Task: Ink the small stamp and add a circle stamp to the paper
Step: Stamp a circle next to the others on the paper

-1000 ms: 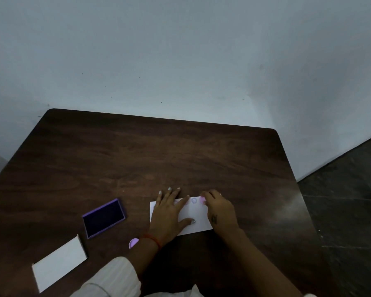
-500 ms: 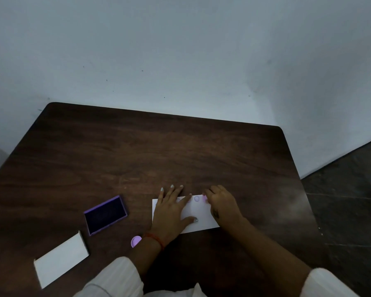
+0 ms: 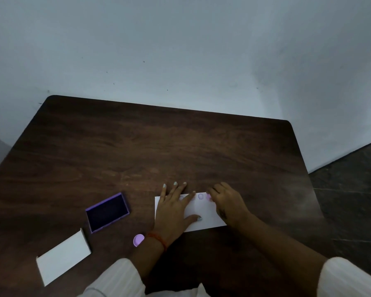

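Note:
A white paper (image 3: 204, 219) lies on the dark wooden table (image 3: 159, 146). My left hand (image 3: 174, 211) rests flat on its left half, fingers spread. My right hand (image 3: 227, 202) is closed on a small pink stamp (image 3: 208, 197) that it presses on the paper's top right corner. A purple circle print (image 3: 200, 196) shows just left of the stamp. The open purple ink pad (image 3: 107, 212) sits to the left of the paper.
A small purple round cap (image 3: 138, 240) lies by my left wrist. A white lid or card (image 3: 63, 257) sits at the near left. The table's right edge drops to a dark tiled floor (image 3: 351, 200). A pale wall stands behind.
The view has shifted slightly. Both hands stay on the paper; my right hand keeps the stamp at the top right corner.

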`<state>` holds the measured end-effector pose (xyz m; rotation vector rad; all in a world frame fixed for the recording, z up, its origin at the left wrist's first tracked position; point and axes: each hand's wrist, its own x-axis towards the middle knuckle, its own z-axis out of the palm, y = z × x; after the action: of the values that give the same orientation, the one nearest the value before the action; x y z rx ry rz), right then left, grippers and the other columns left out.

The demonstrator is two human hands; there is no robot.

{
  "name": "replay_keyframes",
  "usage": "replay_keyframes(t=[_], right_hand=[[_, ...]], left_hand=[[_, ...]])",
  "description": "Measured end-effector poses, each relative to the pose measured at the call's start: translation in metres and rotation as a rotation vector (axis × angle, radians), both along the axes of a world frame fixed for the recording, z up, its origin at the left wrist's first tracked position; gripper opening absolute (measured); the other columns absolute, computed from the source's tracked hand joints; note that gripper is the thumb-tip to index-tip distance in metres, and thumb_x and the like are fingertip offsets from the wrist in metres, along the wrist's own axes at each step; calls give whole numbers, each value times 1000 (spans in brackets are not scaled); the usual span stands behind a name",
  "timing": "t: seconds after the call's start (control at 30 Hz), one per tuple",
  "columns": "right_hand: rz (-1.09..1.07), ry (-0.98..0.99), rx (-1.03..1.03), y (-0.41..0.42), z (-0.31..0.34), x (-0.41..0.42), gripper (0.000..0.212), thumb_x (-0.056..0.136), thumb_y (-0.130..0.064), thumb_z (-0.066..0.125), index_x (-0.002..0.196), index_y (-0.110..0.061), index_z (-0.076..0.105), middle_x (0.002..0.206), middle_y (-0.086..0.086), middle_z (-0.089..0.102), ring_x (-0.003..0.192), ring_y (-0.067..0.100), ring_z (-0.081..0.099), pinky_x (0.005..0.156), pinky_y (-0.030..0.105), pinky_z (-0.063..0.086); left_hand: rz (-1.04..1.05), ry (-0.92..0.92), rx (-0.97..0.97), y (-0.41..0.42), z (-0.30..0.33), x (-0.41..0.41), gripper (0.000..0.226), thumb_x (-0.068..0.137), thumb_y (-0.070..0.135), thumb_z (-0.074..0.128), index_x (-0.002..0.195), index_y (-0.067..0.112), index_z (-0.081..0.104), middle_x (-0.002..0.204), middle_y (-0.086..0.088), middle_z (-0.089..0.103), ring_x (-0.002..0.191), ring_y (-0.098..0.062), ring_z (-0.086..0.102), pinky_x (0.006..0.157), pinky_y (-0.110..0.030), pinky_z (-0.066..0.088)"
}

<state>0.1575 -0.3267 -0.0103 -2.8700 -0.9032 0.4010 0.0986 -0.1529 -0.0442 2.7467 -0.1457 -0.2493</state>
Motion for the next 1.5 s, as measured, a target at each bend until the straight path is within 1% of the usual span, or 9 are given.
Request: replay_keyframes(t=[0.33, 0.47, 0.63, 0.77, 0.83, 0.97, 1.17, 1.37, 1.5], right_hand=[[25, -8, 0, -2, 10, -2, 40, 86, -13, 57, 125, -8, 50, 129, 14, 54, 119, 26, 47, 98, 34, 42], [-89, 117, 11, 3, 30, 2, 28, 90, -15, 54, 117, -10, 57, 125, 10, 58, 117, 23, 50, 103, 36, 41], [-688, 168, 720, -4, 42, -16, 9, 85, -16, 64, 92, -15, 69, 93, 0, 69, 92, 13, 62, 87, 31, 50], [-1130, 527, 1144, -13, 31, -29, 17, 82, -14, 68, 99, -14, 67, 109, 11, 67, 101, 23, 61, 91, 40, 51], [-1260, 766, 1447, -15, 30, -38, 16, 84, -8, 63, 100, -8, 66, 107, 15, 67, 100, 25, 64, 81, 33, 55], [-1297, 990, 1806, -16, 26, -67, 14, 88, -6, 56, 97, -2, 66, 88, 13, 74, 84, 20, 71, 64, 25, 61], [-1305, 1119, 1948, -8, 23, -95, 17, 89, -5, 53, 84, 1, 69, 77, 14, 76, 71, 20, 74, 65, 28, 62], [-1302, 1171, 1961, -2, 18, -108, 14, 77, -6, 62, 84, 2, 70, 81, 17, 76, 74, 23, 74, 64, 31, 62], [-1304, 1182, 1950, 2, 17, -111, 17, 86, -5, 56, 81, 3, 70, 78, 16, 75, 71, 23, 74, 60, 30, 62]], left_hand=[[-4, 0, 10, -1, 5, -1, 74, 77, 68, 47, 141, 34, 30, 158, 0, 17, 147, -20, 7, 116, -39, -13], [-14, 5, 21, -1, 11, -1, 73, 78, 67, 47, 140, 33, 32, 158, -1, 20, 146, -21, 9, 118, -41, -10], [-26, 19, 29, -1, 17, -1, 71, 81, 63, 47, 142, 32, 29, 158, -3, 20, 146, -24, 10, 120, -43, -5], [-8, 0, -18, 1, 23, -4, 73, 83, 62, 45, 144, 31, 22, 157, -4, 21, 146, -24, 11, 120, -42, -3], [36, -43, -54, 6, 28, -8, 71, 83, 62, 45, 144, 31, 23, 157, -3, 23, 146, -22, 12, 119, -41, -3], [146, -99, -138, 23, 35, -28, 72, 81, 62, 50, 142, 31, 28, 156, 1, 27, 146, -21, 15, 119, -41, 3], [289, -48, -208, 51, 34, -79, 75, 79, 47, 66, 142, 27, 32, 154, 1, 31, 141, -19, 26, 116, -38, 24], [393, 1, -207, 59, 25, -108, 68, 78, 32, 72, 138, 17, 42, 148, -5, 39, 136, -23, 33, 114, -34, 26], [430, -34, -212, 61, 26, -112, 52, 81, 22, 70, 129, 13, 54, 139, -8, 49, 128, -24, 40, 110, -32, 31]])
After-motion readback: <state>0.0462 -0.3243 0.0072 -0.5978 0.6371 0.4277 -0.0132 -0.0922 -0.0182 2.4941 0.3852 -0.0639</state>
